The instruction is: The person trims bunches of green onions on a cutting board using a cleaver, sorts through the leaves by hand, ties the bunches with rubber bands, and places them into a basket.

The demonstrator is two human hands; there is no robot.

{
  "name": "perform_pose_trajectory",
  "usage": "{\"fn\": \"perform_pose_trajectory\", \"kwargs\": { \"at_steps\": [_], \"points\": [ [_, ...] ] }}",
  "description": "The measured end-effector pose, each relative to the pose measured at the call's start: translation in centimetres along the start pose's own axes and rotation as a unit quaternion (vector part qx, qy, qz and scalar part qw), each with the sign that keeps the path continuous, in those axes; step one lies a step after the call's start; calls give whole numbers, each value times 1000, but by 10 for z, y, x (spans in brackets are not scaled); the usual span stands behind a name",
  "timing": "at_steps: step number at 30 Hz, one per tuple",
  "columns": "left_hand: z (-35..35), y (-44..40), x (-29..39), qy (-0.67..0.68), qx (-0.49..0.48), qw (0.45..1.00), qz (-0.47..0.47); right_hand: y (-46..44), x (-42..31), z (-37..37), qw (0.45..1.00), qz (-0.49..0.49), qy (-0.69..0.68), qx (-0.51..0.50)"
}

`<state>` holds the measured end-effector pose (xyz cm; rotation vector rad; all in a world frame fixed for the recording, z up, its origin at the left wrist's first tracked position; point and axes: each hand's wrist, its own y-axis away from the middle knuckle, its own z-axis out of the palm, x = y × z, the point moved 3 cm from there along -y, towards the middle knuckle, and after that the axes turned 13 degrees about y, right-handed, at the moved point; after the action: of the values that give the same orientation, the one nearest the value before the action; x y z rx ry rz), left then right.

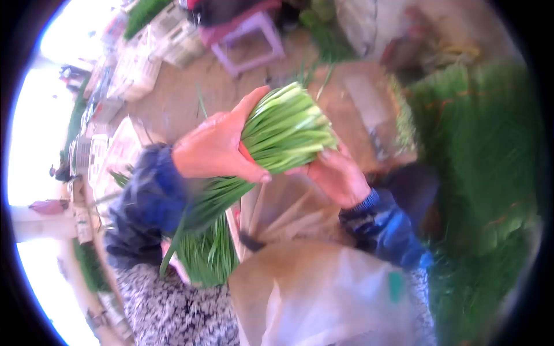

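Head view: a bunch of green stalks (277,135) was held in the middle of the frame, between both hands. It was slanted, with its pale ends (314,118) pointed to the upper right and its long leaves (216,202) hung toward the lower left. It was wrapped by the left hand (213,147), close to an orange band (246,153). The pale ends were touched from the lower right by the right hand (340,179), the nearer one to them. Whether they were pinched there could not be told.
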<state>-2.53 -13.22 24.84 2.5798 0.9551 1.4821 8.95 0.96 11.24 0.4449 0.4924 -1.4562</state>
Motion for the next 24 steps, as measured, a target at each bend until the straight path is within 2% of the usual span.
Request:
{"fn": "perform_pose_trajectory", "kwargs": {
  "at_steps": [1, 2, 3, 4, 5, 6, 7, 8, 9, 11, 12, 14, 15, 16, 17, 18, 22, 24],
  "points": [
    [17, 11, -36, 57, 33, 995, -76, 4, 15, -8, 1000, 18, -11, 9],
    [39, 24, -79, 67, 27, 993, -93, 8, 35, -18, 992, 101, 68, 34],
    [56, 39, -119, 33, 72, 996, -34, 12, 49, -25, 970, 188, 142, 57],
    [70, 48, -138, -5, 122, 992, 29, 13, 48, -35, 940, 206, 255, 91],
    [85, 52, -139, 154, 191, 969, 32, 20, 41, -47, 928, 187, 298, 120],
    [89, 61, -138, 145, 211, 967, -12, 22, 25, -59, 868, 115, 466, 128],
    [89, 69, -136, 136, 230, 962, -57, 23, 8, -58, 749, -37, 635, 188],
    [92, 70, -133, 90, 239, 965, -58, 26, -7, -56, 677, -163, 684, 217],
    [89, 68, -129, 97, 243, 963, -68, 22, -27, -38, 578, -278, 740, 202],
    [86, 57, -127, 67, 219, 970, -77, 8, -40, -1, 520, -359, 770, 87],
    [88, 56, -128, 50, 221, 972, -59, 1, -34, 11, 520, -356, 772, 86],
    [90, 49, -123, 29, 215, 974, -67, -22, -17, 34, 467, -380, 797, -38],
    [93, 48, -121, 3, 212, 974, -75, -32, -9, 36, 468, -378, 798, -40],
    [97, 48, -121, 6, 214, 974, -78, -42, 2, 36, 437, -370, 816, -71],
    [100, 48, -119, -46, 231, 970, -66, -51, 13, 35, 405, -364, 832, -104],
    [102, 48, -116, -98, 247, 963, -54, -58, 21, 31, 395, -354, 839, -120],
    [105, 46, -111, -107, 248, 959, -83, -67, 21, 32, 382, -352, 835, -183],
    [106, 43, -110, -122, 238, 960, -78, -68, 22, 30, 404, -366, 813, -202]
  ]
}}
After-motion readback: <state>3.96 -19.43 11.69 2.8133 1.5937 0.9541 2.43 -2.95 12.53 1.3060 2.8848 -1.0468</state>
